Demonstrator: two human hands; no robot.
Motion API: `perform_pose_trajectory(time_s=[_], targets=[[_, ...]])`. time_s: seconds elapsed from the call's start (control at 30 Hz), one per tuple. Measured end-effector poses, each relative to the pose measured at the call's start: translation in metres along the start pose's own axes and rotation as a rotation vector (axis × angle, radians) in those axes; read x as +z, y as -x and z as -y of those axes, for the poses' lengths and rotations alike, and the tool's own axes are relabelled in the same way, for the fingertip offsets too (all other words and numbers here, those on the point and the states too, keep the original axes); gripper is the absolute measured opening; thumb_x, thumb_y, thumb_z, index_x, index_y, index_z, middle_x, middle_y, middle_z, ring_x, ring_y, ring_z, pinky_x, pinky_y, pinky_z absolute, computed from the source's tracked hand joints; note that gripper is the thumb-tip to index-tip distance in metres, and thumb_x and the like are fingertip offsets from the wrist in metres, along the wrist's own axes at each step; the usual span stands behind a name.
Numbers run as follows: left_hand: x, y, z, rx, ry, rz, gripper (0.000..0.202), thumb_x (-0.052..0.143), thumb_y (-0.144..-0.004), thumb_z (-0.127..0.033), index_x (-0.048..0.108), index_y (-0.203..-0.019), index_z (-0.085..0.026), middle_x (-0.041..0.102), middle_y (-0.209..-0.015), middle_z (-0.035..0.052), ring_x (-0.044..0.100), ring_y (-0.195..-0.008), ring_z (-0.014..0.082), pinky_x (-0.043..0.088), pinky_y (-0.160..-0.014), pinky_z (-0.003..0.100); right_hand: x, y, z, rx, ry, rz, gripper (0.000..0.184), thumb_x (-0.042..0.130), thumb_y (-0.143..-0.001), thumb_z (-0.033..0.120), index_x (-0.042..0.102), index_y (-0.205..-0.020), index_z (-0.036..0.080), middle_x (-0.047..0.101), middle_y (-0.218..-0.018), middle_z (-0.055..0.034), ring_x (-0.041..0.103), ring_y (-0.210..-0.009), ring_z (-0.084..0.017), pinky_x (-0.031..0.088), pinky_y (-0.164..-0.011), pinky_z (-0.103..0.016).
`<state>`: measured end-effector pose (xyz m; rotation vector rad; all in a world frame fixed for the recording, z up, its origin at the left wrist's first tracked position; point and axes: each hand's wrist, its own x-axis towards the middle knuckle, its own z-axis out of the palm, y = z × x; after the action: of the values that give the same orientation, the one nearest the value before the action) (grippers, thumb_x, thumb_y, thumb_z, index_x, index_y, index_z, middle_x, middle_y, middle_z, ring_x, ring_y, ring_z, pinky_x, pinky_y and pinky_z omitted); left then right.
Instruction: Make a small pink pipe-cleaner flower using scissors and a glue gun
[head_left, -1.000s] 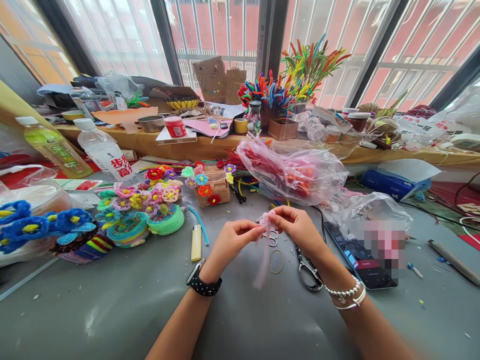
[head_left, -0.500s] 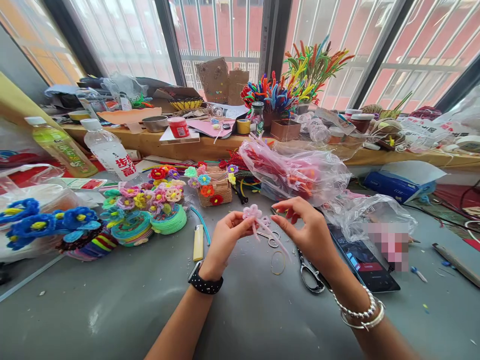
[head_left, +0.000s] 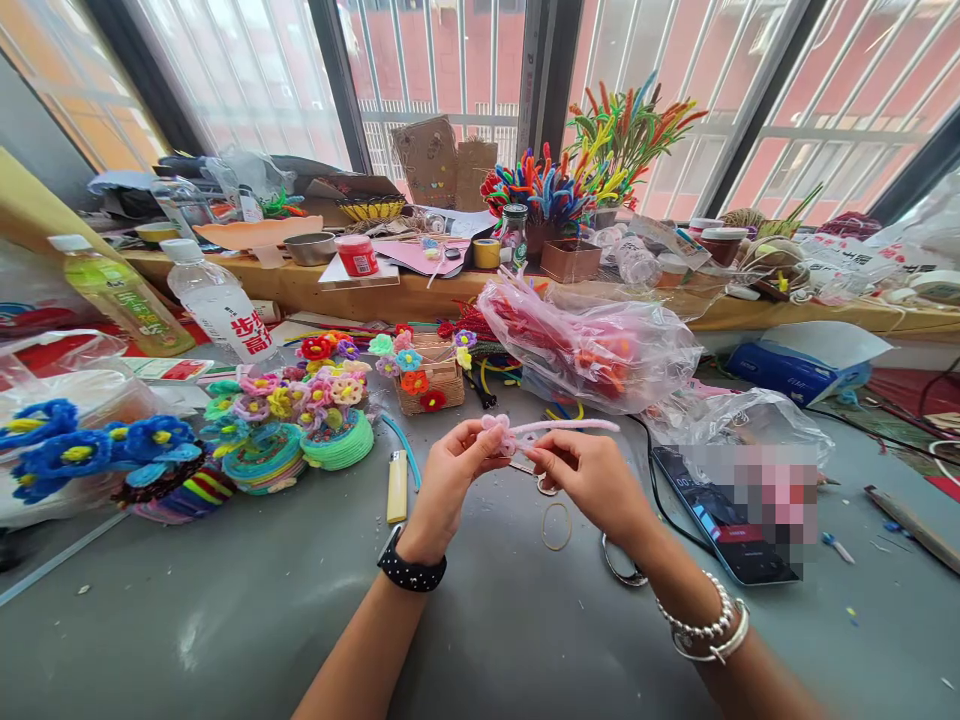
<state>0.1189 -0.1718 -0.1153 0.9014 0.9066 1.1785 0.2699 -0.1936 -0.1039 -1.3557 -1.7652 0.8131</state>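
A pale pink pipe-cleaner flower [head_left: 496, 437] is pinched between the thumb and fingers of my left hand [head_left: 455, 475], above the middle of the grey table. One long pink pipe-cleaner end [head_left: 574, 425] sticks out from it to the right. My right hand [head_left: 592, 480] is closed, its thumb and forefinger pinching the flower's right side near the loose ends; the exact strand is hard to make out. Under my right hand, scissors [head_left: 622, 565] lie mostly hidden. A small pair of scissors [head_left: 546, 486] and a thin ring [head_left: 556, 527] lie below the flower.
To the left stand colourful pipe-cleaner flower baskets [head_left: 262, 450], a lighter [head_left: 397, 487] and a blue pipe cleaner [head_left: 405, 450]. Ahead lies a clear bag of pipe cleaners [head_left: 592, 345]. A phone [head_left: 720, 520] with a cable rests at the right. Bottles [head_left: 221, 300] stand at the back left.
My right hand has moved left and down to the flower and closed at it. The long pink end, hanging down-right before, now points right. My left hand keeps its hold.
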Motion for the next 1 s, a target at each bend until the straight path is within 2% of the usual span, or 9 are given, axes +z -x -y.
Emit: perform_pose_trajectory(time_s=[0.17, 0.27, 0.37, 0.5, 0.63, 0.77, 1.0], targets=[[0.000, 0.000, -0.001, -0.059, -0.003, 0.027, 0.020, 0.068, -0.062, -0.026, 0.060, -0.072, -0.011, 0.062, -0.066, 0.0011, 0.058, -0.060, 0.0089, 0.048, -0.060, 0.020, -0.001, -0.002, 0.000, 0.057, -0.433, -0.068, 0.015, 0.060, -0.070, 0.030, 0.061, -0.076, 0.017, 0.061, -0.063, 0.0001, 0.057, -0.055, -0.011, 0.045, -0.052, -0.022], [0.000, 0.001, 0.000, -0.093, -0.004, 0.072, 0.020, 0.069, -0.061, -0.026, 0.058, -0.068, -0.011, 0.063, -0.063, 0.0010, 0.057, -0.055, 0.0081, 0.047, -0.055, 0.019, 0.004, -0.004, -0.001, 0.098, -0.686, -0.082, 0.014, 0.064, -0.066, 0.028, 0.061, -0.074, 0.018, 0.059, -0.065, 0.0022, 0.055, -0.055, -0.008, 0.046, -0.052, -0.020], [-0.001, 0.000, 0.001, -0.083, -0.001, 0.106, 0.018, 0.069, -0.061, -0.025, 0.056, -0.067, -0.012, 0.063, -0.061, 0.0002, 0.057, -0.054, 0.0077, 0.047, -0.054, 0.018, 0.008, -0.005, -0.003, 0.117, -0.835, -0.099, 0.011, 0.065, -0.065, 0.027, 0.062, -0.071, 0.018, 0.060, -0.068, 0.0028, 0.054, -0.058, -0.007, 0.045, -0.055, -0.018], [0.000, 0.001, 0.002, -0.075, -0.043, 0.123, 0.017, 0.067, -0.063, -0.024, 0.055, -0.068, -0.012, 0.064, -0.062, 0.0007, 0.058, -0.056, 0.0079, 0.047, -0.054, 0.018, 0.012, -0.006, -0.007, 0.103, -0.877, -0.092, 0.013, 0.062, -0.069, 0.030, 0.061, -0.071, 0.017, 0.060, -0.066, 0.0024, 0.055, -0.059, -0.007, 0.045, -0.055, -0.017], [0.003, 0.002, 0.003, -0.059, -0.086, 0.092, 0.017, 0.067, -0.062, -0.024, 0.057, -0.069, -0.012, 0.064, -0.062, 0.0005, 0.058, -0.054, 0.0085, 0.047, -0.054, 0.019, 0.015, -0.006, -0.010, 0.086, -0.883, -0.104, 0.015, 0.062, -0.069, 0.029, 0.054, -0.075, 0.018, 0.060, -0.060, 0.0044, 0.055, -0.052, -0.007, 0.045, -0.052, -0.019], [0.005, 0.003, 0.003, -0.020, -0.109, 0.077, 0.017, 0.067, -0.062, -0.026, 0.060, -0.069, -0.012, 0.065, -0.063, 0.0013, 0.059, -0.057, 0.0107, 0.048, -0.058, 0.022, 0.017, -0.005, -0.012, 0.053, -0.805, -0.157, 0.017, 0.064, -0.067, 0.028, 0.051, -0.073, 0.017, 0.059, -0.058, 0.0041, 0.054, -0.049, -0.008, 0.046, -0.050, -0.021], [0.002, 0.002, 0.005, -0.010, -0.033, 0.060, 0.017, 0.064, -0.066, -0.028, 0.063, -0.073, -0.013, 0.064, -0.070, 0.0007, 0.059, -0.063, 0.0100, 0.049, -0.064, 0.022, 0.021, -0.005, -0.013, 0.010, -0.717, -0.286, 0.022, 0.064, -0.067, 0.026, 0.056, -0.086, 0.019, 0.061, -0.073, 0.0002, 0.059, -0.068, -0.013, 0.051, -0.064, -0.028]])
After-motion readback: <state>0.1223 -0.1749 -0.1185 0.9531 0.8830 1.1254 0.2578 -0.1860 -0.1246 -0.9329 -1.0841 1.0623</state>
